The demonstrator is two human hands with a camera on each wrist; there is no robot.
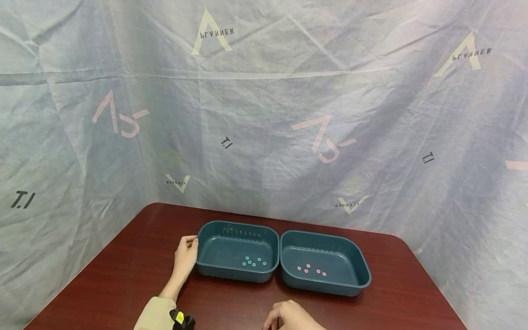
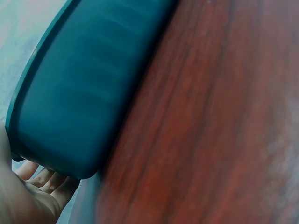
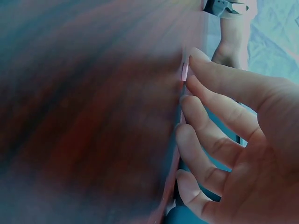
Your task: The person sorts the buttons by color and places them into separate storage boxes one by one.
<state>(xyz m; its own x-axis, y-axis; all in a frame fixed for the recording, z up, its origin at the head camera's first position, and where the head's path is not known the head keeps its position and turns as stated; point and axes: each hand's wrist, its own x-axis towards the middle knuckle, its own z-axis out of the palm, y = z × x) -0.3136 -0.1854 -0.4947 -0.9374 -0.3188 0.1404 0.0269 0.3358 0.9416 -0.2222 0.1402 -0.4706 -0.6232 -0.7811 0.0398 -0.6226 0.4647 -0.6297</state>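
Two dark teal trays sit side by side on the table. In the left tray (image 1: 214, 263) lie several small light-blue buttons (image 1: 253, 264). Several pink buttons (image 1: 306, 271) lie in the right tray (image 1: 326, 288). My left hand (image 1: 186, 256) holds the left tray by its left end; the left wrist view shows the thumb by the rim and the fingers (image 2: 49, 184) against the end wall. In front of the trays, low in the head view, is my right hand (image 1: 290, 315). It pinches a small pink button (image 3: 184, 72), seen edge-on, between thumb and index finger near the tabletop.
The reddish-brown wooden table (image 1: 231, 302) extends to both sides of the trays. A grey printed cloth (image 1: 264, 114) hangs behind and beside the table. On the left wrist is a black device (image 1: 181, 319) with a yellow mark.
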